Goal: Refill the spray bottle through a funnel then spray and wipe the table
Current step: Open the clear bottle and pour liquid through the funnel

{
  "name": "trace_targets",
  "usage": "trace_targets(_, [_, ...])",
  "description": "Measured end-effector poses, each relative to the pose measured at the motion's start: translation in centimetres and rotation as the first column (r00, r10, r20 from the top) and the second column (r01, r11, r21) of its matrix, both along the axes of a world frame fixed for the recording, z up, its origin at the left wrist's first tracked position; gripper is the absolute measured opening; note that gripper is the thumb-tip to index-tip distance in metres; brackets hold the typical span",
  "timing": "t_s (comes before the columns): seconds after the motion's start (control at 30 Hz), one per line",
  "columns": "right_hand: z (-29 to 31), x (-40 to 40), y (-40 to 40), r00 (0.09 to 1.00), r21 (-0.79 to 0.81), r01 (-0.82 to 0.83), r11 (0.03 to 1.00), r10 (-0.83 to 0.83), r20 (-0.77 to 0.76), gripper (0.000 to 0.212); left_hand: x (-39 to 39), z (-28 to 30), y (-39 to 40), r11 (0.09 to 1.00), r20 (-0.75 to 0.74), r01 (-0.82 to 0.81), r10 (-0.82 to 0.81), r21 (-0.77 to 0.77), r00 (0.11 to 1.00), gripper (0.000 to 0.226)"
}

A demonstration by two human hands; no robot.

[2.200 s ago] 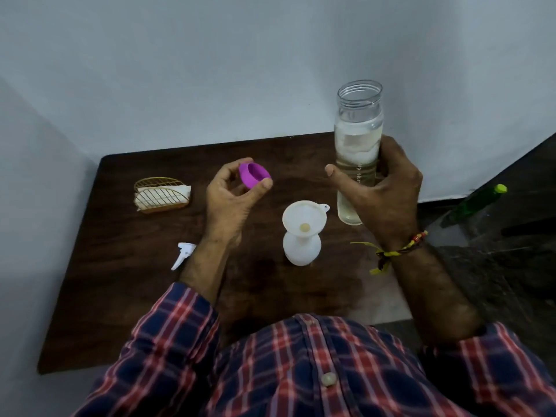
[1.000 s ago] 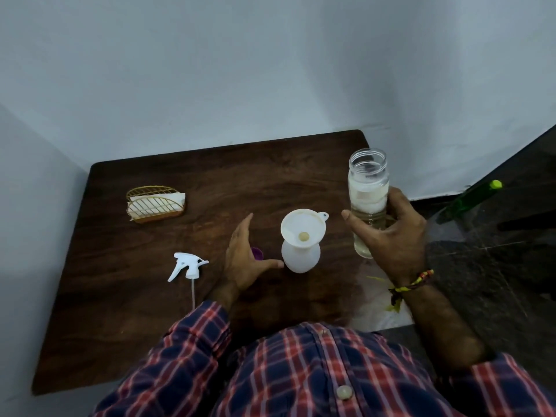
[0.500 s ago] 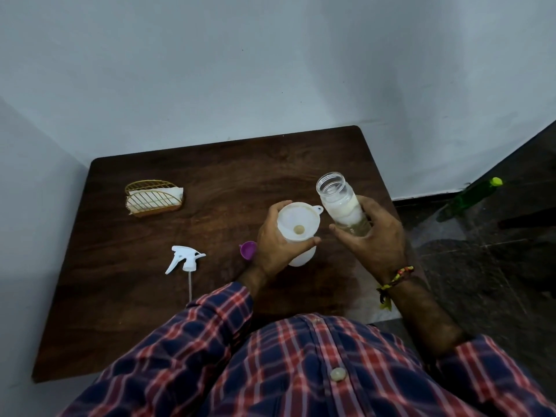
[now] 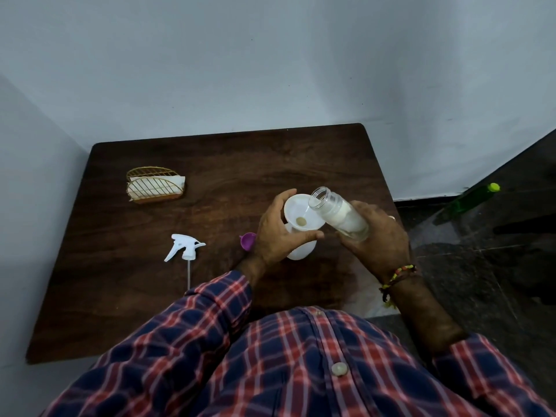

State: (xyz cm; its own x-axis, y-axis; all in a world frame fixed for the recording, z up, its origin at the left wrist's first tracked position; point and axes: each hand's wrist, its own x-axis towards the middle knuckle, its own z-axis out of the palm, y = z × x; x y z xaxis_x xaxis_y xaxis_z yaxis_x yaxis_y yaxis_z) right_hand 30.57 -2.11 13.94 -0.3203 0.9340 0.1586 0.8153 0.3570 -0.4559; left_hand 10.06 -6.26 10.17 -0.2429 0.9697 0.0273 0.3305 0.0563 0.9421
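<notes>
Jar now tipped over the funnel: pouring is about to begin.
The right hand (image 4: 377, 236) grips the jar (image 4: 340, 215), tilted further than a moment ago; the left hand (image 4: 278, 233) now clasps the funnel (image 4: 301, 219) on the spray bottle (image 4: 301, 251), mid-frame on the tabletop (image 4: 150, 296).

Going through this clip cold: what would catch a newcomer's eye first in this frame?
At the table's right centre, the right hand tips a clear jar, mouth over the white funnel on a white bottle, which the left hand grips. A detached spray head lies to the left, and a gold napkin holder stands farther back.
</notes>
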Motion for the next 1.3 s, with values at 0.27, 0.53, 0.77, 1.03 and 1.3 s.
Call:
trace_targets(0.27, [-0.3, 0.6, 0.5, 0.99, 0.047, -0.004, 0.999, -0.003, 0.144, 0.065, -0.2, -0.2, 0.2, 0.999, -0.079, 0.01, -0.006, 0.048, 0.997, 0.092])
trace_targets(0.53, [-0.1, 0.8, 1.3, 0.974, 0.109, -0.005, 0.994, -0.019, 0.224, 0.063, -0.2, -0.4, 0.2, 0.998, -0.097, 0.004, 0.002, 0.055, 0.995, 0.09])
trace_targets(0.77, [-0.4, 0.8, 1.7, 0.979, 0.103, -0.003, 0.995, -0.018, 0.204, 0.066, -0.1, -0.6, 0.2, 0.999, -0.093, -0.004, 0.009, 0.052, 0.996, 0.09])
trace_targets(1.03, [-0.6, 0.8, 1.8, 0.978, 0.118, -0.008, 0.993, -0.017, 0.206, 0.066, 0.2, -0.3, 0.0, 0.999, -0.091, -0.014, 0.018, 0.04, 0.996, 0.088])
trace_targets(1.3, [-0.6, 0.9, 1.8, 0.973, 0.126, -0.005, 0.992, -0.024, 0.231, 0.064, 0.2, -0.2, -0.1, 0.999, -0.092, -0.026, 0.03, 0.046, 0.995, 0.089])
